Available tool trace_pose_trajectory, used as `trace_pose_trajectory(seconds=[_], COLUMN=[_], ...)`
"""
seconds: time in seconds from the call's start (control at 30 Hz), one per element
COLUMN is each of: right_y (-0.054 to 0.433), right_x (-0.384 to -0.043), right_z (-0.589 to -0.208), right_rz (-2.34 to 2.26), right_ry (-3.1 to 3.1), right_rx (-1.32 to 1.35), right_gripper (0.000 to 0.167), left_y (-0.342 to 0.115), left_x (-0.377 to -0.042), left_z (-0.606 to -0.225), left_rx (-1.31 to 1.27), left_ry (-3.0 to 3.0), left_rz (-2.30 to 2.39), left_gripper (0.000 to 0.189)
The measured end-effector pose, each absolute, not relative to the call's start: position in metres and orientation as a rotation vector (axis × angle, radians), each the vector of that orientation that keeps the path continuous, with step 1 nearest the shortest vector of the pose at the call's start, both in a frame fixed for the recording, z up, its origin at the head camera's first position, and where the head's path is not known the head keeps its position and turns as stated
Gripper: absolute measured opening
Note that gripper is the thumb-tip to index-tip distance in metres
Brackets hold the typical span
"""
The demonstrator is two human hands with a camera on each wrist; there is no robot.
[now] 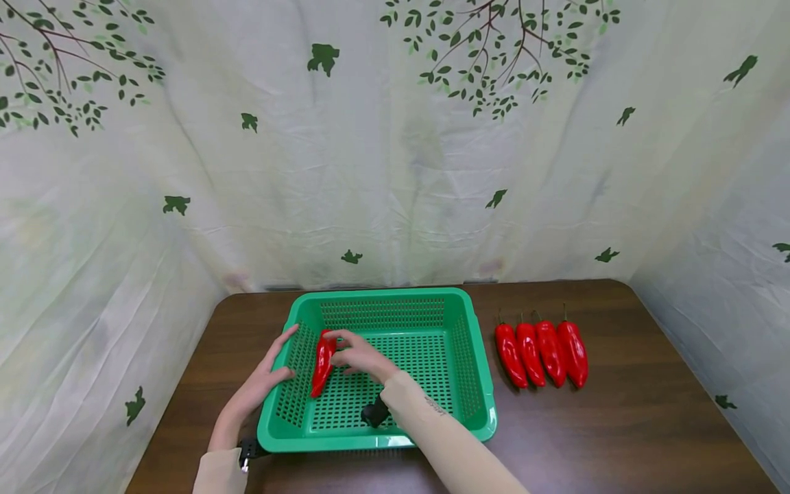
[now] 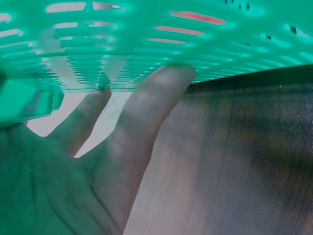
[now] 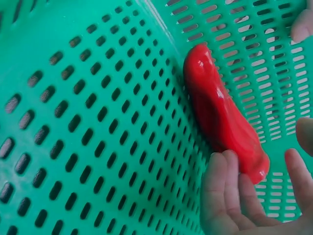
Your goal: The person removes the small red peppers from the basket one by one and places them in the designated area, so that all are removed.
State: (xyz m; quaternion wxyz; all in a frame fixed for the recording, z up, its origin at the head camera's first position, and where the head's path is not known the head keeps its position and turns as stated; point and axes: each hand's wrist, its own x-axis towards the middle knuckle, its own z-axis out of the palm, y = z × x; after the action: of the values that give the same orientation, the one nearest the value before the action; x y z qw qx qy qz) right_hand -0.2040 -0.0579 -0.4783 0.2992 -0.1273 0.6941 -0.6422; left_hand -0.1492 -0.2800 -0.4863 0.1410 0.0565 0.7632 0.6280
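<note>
A green perforated plastic basket stands on the table with one red chili pepper lying along its left side. My right hand is inside the basket, its fingertips touching the pepper. In the right wrist view, fingers rest against one end of the red chili pepper, with the other digits spread apart from it. At the basket's left side, my left hand rests with spread fingers. Seen in the left wrist view, that hand touches the slotted wall from outside with straight digits.
Several more red chili peppers lie in a row on the brown wooden table, right of the basket. A pale curtain with leaf prints hangs behind and at both sides. A black wrist camera sits at my right wrist.
</note>
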Motion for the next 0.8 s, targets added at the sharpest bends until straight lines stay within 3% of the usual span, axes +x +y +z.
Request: trace_pose_trajectory(seconds=[0.8], right_y=[-0.080], right_x=[-0.199], right_z=[-0.479], right_rz=[-1.521], right_ry=[1.974], right_rx=[-0.319], right_gripper=[0.056], left_y=[-0.280], left_x=[-0.149], left_z=[-0.486], left_rx=[0.177], left_ry=[2.227], left_rz=[1.799], left_gripper=[0.074])
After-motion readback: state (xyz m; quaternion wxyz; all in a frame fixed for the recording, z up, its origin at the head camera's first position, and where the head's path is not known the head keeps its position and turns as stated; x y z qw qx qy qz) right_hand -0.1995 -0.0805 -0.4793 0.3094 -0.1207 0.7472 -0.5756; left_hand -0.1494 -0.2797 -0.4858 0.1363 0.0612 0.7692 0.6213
